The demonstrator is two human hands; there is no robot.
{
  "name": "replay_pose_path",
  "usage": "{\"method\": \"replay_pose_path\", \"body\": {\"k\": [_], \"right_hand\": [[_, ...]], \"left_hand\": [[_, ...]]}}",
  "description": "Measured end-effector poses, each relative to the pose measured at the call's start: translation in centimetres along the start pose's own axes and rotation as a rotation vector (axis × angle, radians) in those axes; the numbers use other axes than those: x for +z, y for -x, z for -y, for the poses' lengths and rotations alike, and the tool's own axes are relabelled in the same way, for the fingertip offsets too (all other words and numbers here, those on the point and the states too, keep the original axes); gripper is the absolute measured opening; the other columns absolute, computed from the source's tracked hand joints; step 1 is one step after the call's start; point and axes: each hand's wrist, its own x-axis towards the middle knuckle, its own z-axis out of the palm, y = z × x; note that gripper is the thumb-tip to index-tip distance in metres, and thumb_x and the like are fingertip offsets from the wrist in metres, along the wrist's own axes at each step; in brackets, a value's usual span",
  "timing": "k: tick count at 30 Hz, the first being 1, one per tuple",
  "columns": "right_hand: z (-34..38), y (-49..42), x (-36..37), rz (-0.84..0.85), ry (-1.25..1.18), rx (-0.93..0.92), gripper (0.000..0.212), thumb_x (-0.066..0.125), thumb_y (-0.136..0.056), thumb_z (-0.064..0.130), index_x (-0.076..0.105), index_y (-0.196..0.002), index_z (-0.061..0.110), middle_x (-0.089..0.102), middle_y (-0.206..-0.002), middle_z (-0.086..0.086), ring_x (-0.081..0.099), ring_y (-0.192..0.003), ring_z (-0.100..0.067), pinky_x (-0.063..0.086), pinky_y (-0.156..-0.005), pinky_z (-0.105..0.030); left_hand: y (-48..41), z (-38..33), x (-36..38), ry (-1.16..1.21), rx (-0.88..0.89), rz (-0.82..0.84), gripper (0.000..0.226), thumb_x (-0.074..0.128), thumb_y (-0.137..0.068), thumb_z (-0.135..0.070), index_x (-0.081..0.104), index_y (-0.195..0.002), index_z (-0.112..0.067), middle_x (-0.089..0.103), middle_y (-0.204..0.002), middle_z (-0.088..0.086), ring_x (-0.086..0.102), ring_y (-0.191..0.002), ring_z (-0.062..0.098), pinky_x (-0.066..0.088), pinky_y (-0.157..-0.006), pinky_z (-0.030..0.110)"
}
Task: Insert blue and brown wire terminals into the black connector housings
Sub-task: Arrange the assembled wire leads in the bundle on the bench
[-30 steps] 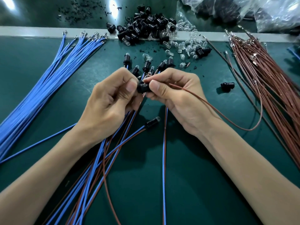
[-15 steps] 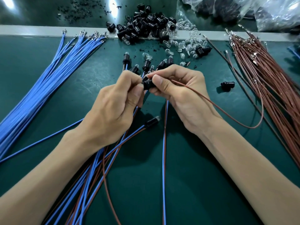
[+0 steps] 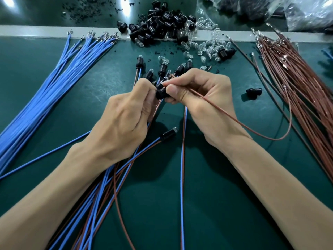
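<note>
— Green tabletop, crowded: blue wires fanned at the left, brown wires heaped at the right, finished pairs lying under the wrists. Risk there?
— Snagging, I judge. The brown wire in work loops wide toward the brown heap. A pull could drag its neighbours or tug the terminal off line.
— Hands?
— Left hand curls round the black connector housing, held above the tabletop between both hands. Right hand pinches the brown wire just beside the housing, thumb touching it.
— Terminal seated?
— Cannot tell; fingertips hide the cavity. Likely failures: terminal rotated and jammed, pushed into the wrong cavity, or half latched so it backs out. A pinch too far back would let the thin wire buckle.
— Smallest hazard?
— Black crumbs scattered left of the spare housings; one could foul a cavity.
</note>
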Motion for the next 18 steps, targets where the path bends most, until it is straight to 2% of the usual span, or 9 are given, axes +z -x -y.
{"method": "replay_pose_path", "body": {"k": [3,6,8,10,12,15,18], "right_hand": [[-0.1,0.1,0.2,-0.016,0.096,-0.037,0.016,0.068,-0.079,-0.005,0.07,-0.075,0.011,0.068,-0.071,-0.001,0.067,-0.069,-0.011,0.057,-0.07,-0.026],[-0.1,0.3,0.6,-0.029,0.133,-0.083,0.013,0.07,-0.078,-0.002,0.071,-0.077,0.011,0.069,-0.073,0.0,0.068,-0.07,-0.012,0.059,-0.071,-0.032],[-0.2,0.3,0.7,-0.057,0.087,-0.079,0.012,0.07,-0.079,-0.001,0.071,-0.078,0.011,0.069,-0.073,0.0,0.068,-0.07,-0.011,0.058,-0.071,-0.027],[-0.2,0.2,0.8,-0.083,0.036,-0.053,0.014,0.07,-0.08,-0.001,0.071,-0.077,0.013,0.07,-0.073,-0.001,0.068,-0.069,-0.011,0.055,-0.071,-0.023],[-0.3,0.2,0.9,-0.093,0.012,-0.035,0.013,0.07,-0.08,0.0,0.072,-0.078,0.013,0.071,-0.074,-0.003,0.067,-0.069,-0.011,0.054,-0.07,-0.022],[-0.3,0.2,1.0,-0.094,-0.025,-0.027,0.013,0.07,-0.081,0.0,0.072,-0.079,0.013,0.071,-0.074,-0.001,0.067,-0.069,-0.009,0.052,-0.069,-0.018],[-0.2,0.2,1.1,-0.091,-0.075,-0.027,0.015,0.068,-0.081,-0.002,0.071,-0.079,0.012,0.07,-0.071,0.002,0.066,-0.067,-0.007,0.051,-0.066,-0.015]], "left_hand": [[0.0,0.0,0.0,-0.059,0.001,-0.015,0.024,0.031,-0.1,-0.021,0.042,-0.084,-0.006,0.038,-0.052,-0.001,0.033,-0.051,0.02,0.028,-0.047,0.023],[-0.1,0.0,0.1,-0.071,-0.022,-0.062,0.019,0.031,-0.096,-0.017,0.043,-0.082,-0.009,0.035,-0.052,-0.007,0.033,-0.05,0.015,0.027,-0.048,0.018],[-0.3,0.1,0.1,-0.024,-0.055,-0.113,0.016,0.036,-0.098,-0.015,0.043,-0.083,-0.013,0.041,-0.053,-0.006,0.037,-0.049,0.011,0.029,-0.048,0.013],[-0.4,0.2,0.0,0.1,-0.111,-0.153,0.018,0.04,-0.099,-0.019,0.045,-0.082,-0.019,0.052,-0.055,-0.001,0.044,-0.046,0.01,0.033,-0.046,0.014],[-0.6,0.2,-0.3,0.326,-0.17,-0.165,0.017,0.046,-0.098,-0.02,0.045,-0.082,-0.023,0.062,-0.063,-0.002,0.05,-0.045,0.012,0.04,-0.045,0.021],[-1.0,0.5,-0.7,0.647,-0.247,-0.124,0.017,0.048,-0.096,-0.018,0.051,-0.079,-0.017,0.065,-0.063,-0.004,0.057,-0.049,0.014,0.047,-0.051,0.022],[-1.1,0.5,-0.6,0.718,-0.293,-0.055,0.023,0.051,-0.095,-0.025,0.059,-0.074,-0.02,0.064,-0.062,-0.003,0.058,-0.052,0.015,0.048,-0.055,0.023]]}}
